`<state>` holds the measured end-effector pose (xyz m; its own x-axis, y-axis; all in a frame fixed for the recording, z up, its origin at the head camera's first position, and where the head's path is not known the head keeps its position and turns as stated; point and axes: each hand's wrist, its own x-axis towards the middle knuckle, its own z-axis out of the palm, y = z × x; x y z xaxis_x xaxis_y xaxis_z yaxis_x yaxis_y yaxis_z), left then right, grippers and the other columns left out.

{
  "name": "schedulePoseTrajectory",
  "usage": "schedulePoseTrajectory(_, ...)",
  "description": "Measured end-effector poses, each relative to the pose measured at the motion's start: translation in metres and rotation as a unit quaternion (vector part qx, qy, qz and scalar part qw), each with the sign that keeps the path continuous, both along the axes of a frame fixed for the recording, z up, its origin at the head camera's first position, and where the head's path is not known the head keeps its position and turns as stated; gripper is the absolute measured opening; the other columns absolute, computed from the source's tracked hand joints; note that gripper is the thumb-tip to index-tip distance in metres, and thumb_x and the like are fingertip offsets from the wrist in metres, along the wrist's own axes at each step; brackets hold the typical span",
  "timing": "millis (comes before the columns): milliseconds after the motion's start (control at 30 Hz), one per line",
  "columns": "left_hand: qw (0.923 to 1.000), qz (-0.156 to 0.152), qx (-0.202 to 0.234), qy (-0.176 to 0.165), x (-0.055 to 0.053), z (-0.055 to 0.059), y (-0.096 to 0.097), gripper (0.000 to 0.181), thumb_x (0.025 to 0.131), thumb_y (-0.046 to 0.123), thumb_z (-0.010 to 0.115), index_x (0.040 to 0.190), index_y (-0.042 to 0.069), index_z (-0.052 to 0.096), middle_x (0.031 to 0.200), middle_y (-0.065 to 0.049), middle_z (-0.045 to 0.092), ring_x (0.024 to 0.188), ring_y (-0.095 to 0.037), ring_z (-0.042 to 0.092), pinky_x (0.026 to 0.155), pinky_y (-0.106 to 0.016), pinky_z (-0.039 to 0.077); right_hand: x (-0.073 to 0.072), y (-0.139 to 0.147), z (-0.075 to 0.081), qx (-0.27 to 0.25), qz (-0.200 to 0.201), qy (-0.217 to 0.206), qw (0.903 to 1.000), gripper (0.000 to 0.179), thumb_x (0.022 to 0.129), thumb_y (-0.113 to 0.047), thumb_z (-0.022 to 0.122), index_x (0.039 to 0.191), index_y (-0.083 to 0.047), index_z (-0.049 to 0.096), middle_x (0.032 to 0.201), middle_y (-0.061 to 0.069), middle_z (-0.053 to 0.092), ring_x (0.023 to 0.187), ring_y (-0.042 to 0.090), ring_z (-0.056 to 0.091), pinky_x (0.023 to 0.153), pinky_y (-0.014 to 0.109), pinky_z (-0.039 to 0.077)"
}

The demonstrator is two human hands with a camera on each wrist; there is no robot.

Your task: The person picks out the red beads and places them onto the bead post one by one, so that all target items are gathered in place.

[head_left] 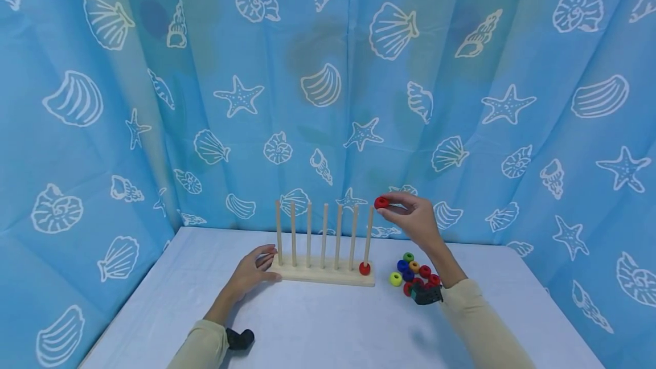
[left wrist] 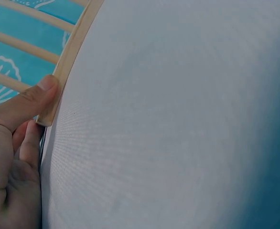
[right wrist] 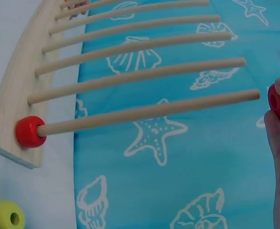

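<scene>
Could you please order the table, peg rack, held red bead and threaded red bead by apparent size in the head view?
1. Table
2. Peg rack
3. Held red bead and threaded red bead: look too alike to rank

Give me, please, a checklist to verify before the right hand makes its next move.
1. Right hand pinches a round red bead: ok.
2. Left hand holds the long pale wooden base: ok.
3. Second round red bead sits at the foot of the rightmost thin wooden peg: ok.
4. Pinched bead threaded on that peg: not ok, it is beside the tip.
5. Its hole exactly aligned with the tip: cannot tell.
</scene>
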<state>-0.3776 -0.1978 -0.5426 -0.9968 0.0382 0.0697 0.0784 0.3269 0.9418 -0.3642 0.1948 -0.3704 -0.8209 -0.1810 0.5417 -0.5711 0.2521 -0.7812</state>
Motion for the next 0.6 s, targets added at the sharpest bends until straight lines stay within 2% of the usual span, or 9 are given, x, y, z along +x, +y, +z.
schedulePoseTrajectory(100, 1.0000, -0.003, 0.006, 0.000, 0.000, -0.001, -0.001, 0.083, 0.065, 0.006, 0.089, 0.139, 0.009, 0.051, 0.140, -0.013, 0.053, 0.130, -0.031, 0.049, 0.101, -0.035, 0.047, -0.001, -0.003, -0.003, -0.003, 0.003, 0.005, 1.0000, 0.035, 0.086, -0.014, 0.075, 0.118, -0.001, 0.068, 0.116, 0.016, 0.065, 0.101, 0.033, 0.068, 0.084, 0.024, 0.057)
schedulePoseTrajectory(200, 1.0000, -0.003, 0.008, -0.004, 0.000, 0.000, -0.001, 0.084, 0.065, 0.007, 0.089, 0.140, 0.009, 0.051, 0.140, -0.013, 0.053, 0.130, -0.030, 0.049, 0.101, -0.034, 0.047, -0.013, -0.002, -0.014, -0.014, 0.005, 0.010, 0.9998, 0.036, 0.085, -0.018, 0.077, 0.117, -0.005, 0.069, 0.115, 0.013, 0.065, 0.100, 0.030, 0.069, 0.085, 0.024, 0.057)
schedulePoseTrajectory(267, 0.9999, -0.003, 0.007, -0.007, 0.000, 0.002, -0.001, 0.085, 0.065, 0.008, 0.090, 0.140, 0.009, 0.050, 0.140, -0.014, 0.053, 0.130, -0.031, 0.049, 0.101, -0.034, 0.047, -0.013, -0.004, -0.013, -0.015, 0.010, 0.014, 0.9997, 0.034, 0.085, -0.013, 0.076, 0.117, -0.002, 0.069, 0.115, 0.015, 0.065, 0.103, 0.031, 0.067, 0.086, 0.024, 0.056)
schedulePoseTrajectory(400, 0.9999, -0.004, 0.007, -0.010, 0.001, 0.004, 0.000, 0.085, 0.066, 0.007, 0.089, 0.141, 0.009, 0.049, 0.141, -0.014, 0.052, 0.131, -0.031, 0.048, 0.101, -0.035, 0.047, -0.004, -0.010, -0.004, -0.005, 0.009, 0.023, 0.9997, 0.033, 0.086, -0.006, 0.074, 0.118, 0.003, 0.067, 0.115, 0.019, 0.065, 0.107, 0.034, 0.065, 0.087, 0.024, 0.055)
schedulePoseTrajectory(600, 0.9999, -0.003, 0.006, -0.012, 0.003, 0.006, 0.001, 0.084, 0.067, 0.005, 0.088, 0.141, 0.008, 0.049, 0.141, -0.014, 0.051, 0.131, -0.031, 0.048, 0.101, -0.035, 0.047, 0.005, -0.018, 0.006, 0.010, -0.006, 0.017, 0.9998, 0.033, 0.087, -0.005, 0.073, 0.117, 0.006, 0.066, 0.115, 0.020, 0.065, 0.108, 0.034, 0.064, 0.087, 0.023, 0.055)
